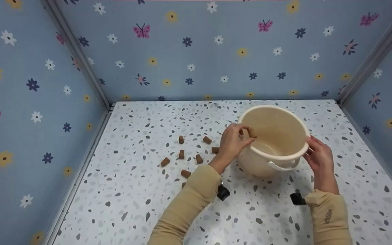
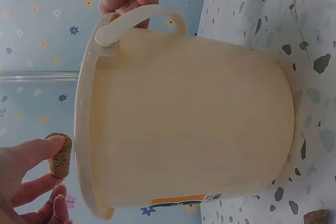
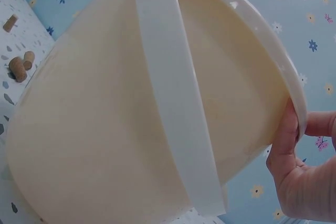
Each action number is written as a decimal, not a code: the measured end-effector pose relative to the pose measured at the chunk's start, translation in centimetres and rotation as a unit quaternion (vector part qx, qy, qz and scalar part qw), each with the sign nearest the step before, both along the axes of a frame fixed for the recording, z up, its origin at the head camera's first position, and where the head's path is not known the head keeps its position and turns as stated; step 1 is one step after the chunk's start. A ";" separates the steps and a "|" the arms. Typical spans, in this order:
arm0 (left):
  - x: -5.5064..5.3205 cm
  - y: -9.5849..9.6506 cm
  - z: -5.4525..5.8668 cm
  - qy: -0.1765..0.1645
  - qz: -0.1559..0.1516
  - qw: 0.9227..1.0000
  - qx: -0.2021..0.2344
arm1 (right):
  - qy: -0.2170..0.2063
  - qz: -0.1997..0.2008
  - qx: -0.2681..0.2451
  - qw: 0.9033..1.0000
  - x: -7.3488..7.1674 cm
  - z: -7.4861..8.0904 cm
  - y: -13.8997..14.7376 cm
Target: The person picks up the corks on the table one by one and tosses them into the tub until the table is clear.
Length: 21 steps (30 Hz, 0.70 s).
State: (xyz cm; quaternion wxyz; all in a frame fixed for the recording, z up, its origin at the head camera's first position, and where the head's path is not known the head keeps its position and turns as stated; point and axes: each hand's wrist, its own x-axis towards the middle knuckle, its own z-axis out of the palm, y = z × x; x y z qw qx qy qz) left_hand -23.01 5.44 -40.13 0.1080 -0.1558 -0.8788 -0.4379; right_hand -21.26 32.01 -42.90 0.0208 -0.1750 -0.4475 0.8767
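Note:
A cream plastic bucket (image 1: 254, 165) stands on the speckled table, its white handle (image 3: 168, 82) hanging down on the near side. Between thumb and fingertips, my left hand (image 1: 231, 142) pinches a brown tapered cork (image 2: 61, 157) at the left part of the bucket's rim. In the left wrist view the cork is just outside the rim's edge line. My right hand (image 1: 320, 153) grips the opposite side of the rim, thumb and fingers on either side of the wall (image 3: 262, 124). The visible part of the bucket's inside shows only its bare wall and floor.
Several loose corks (image 1: 181, 154) lie scattered on the table (image 1: 138, 129) left of the bucket, some partly hidden by my left arm. Flower-patterned panels (image 1: 202, 58) wall the table at the back and both sides. A dark wrist camera (image 1: 223, 192) sits on the left sleeve.

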 end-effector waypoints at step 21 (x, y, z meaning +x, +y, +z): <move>-0.3 -0.7 0.6 -0.011 -0.002 1.000 0.010 | 0.004 0.009 -0.008 1.000 0.0 -0.1 0.1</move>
